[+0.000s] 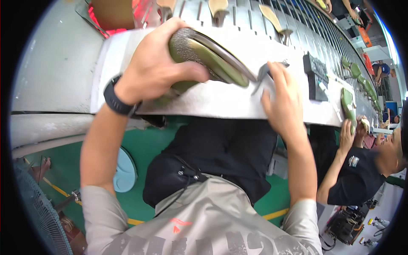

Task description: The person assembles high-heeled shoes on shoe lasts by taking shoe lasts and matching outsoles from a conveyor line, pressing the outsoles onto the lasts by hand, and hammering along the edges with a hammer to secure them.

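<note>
My left hand [157, 63] is wrapped round a green shoe last [223, 70], lifted and tilted over the white worktop [204, 104]. Speckled dark material covers one end of the last, and a thin dark strip runs along its upper side. To the right, my right hand [284, 95] has its fingers closed on a grey hand tool [263, 76]. The tool's tip is close to the narrow end of the last; I cannot tell whether they touch. Motion blurs the tool, and its exact kind is unclear.
Beyond the worktop runs a slatted conveyor [250, 25] carrying tan-topped shoe pieces [272, 18]. A black block holder [315, 74] stands at the right. Further right, a co-worker [361, 170] handles another green last [348, 104]. A blue stool [124, 170] and a fan [40, 212] are at lower left.
</note>
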### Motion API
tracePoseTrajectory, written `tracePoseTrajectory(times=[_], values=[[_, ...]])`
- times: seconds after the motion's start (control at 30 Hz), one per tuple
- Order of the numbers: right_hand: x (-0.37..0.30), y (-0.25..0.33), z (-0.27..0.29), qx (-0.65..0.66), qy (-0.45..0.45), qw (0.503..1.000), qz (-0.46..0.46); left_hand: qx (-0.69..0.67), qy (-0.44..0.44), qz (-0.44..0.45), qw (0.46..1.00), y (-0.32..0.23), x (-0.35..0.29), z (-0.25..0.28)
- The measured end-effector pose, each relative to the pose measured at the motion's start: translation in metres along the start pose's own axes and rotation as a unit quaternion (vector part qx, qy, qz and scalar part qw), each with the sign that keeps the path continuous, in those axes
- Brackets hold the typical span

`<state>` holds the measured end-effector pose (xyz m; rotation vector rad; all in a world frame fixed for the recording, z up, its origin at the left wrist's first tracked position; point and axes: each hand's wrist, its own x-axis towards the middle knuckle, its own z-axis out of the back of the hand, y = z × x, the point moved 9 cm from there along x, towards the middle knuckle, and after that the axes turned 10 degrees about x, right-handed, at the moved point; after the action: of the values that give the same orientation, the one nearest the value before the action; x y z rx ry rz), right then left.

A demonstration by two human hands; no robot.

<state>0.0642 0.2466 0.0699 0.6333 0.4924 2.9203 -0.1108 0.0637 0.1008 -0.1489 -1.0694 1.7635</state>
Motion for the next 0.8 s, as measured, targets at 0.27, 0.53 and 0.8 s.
tracePoseTrajectory(times=[0.27,0.53,0.8], values=[[-0.099,0.102,-0.017,0.222,-0.091,0.960,0.147,-0.643,-0.039,0.209,0.736,-0.024,-0.089,-0.112],[-0.165,0.091,-0.035,0.311,-0.097,0.939,0.110,-0.430,-0.114,0.165,0.880,-0.019,-0.108,-0.075],[-0.199,0.079,-0.069,0.413,-0.052,0.905,0.084,-0.200,-0.097,0.110,0.969,-0.054,-0.120,-0.083]])
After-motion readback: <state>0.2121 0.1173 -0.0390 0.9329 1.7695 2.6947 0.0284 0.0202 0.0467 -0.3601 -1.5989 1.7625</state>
